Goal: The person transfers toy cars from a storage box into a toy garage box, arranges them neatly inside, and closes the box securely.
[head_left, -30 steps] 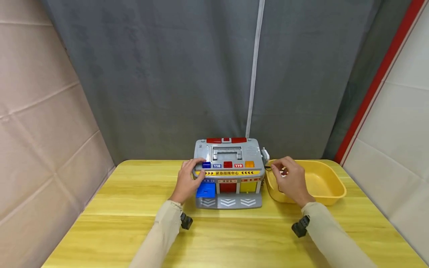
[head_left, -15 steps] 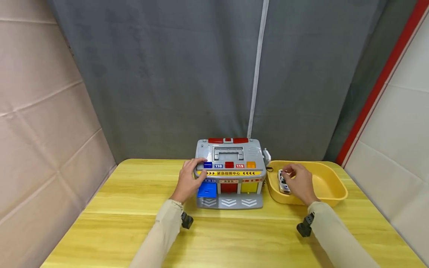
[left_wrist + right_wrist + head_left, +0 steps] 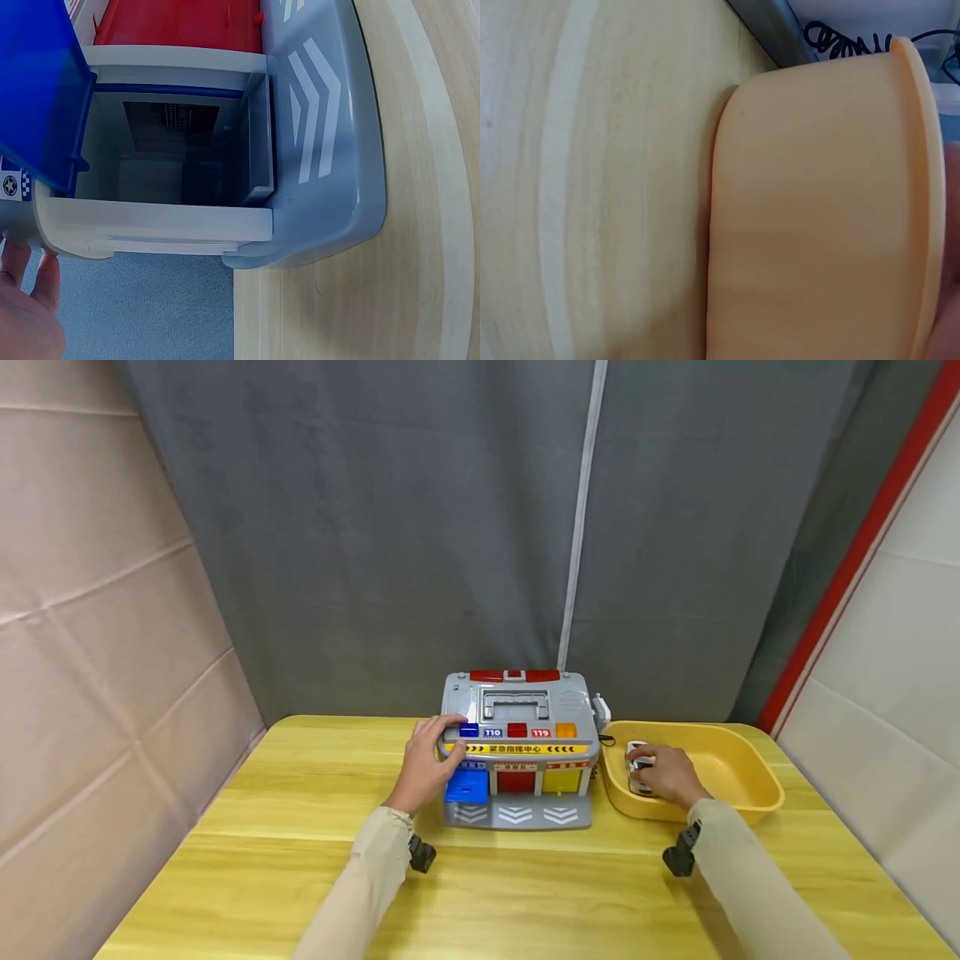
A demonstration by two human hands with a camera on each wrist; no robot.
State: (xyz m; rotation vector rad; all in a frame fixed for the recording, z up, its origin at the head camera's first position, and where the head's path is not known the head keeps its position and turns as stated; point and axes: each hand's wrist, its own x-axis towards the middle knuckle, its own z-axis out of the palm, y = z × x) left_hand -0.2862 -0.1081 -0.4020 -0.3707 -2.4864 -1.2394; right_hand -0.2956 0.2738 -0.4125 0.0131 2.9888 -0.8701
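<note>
A grey toy garage with red, yellow and blue doors stands at the table's back. My left hand holds its upper left corner, thumb at the front and fingers on top. The blue door is swung up, baring a dark compartment with no car visible inside. My right hand reaches into the yellow basin, its fingers gripping a white toy car with dark markings. In the right wrist view the basin wall hides the car and most of that hand.
A black coiled cord lies between the garage's right side and the basin. A white part juts from the garage's right side. The wooden table stretches in front, with a grey curtain behind.
My right hand has moved right and down from beside the garage into the basin, where the white car now shows under its fingers. The left hand keeps its place on the garage.
</note>
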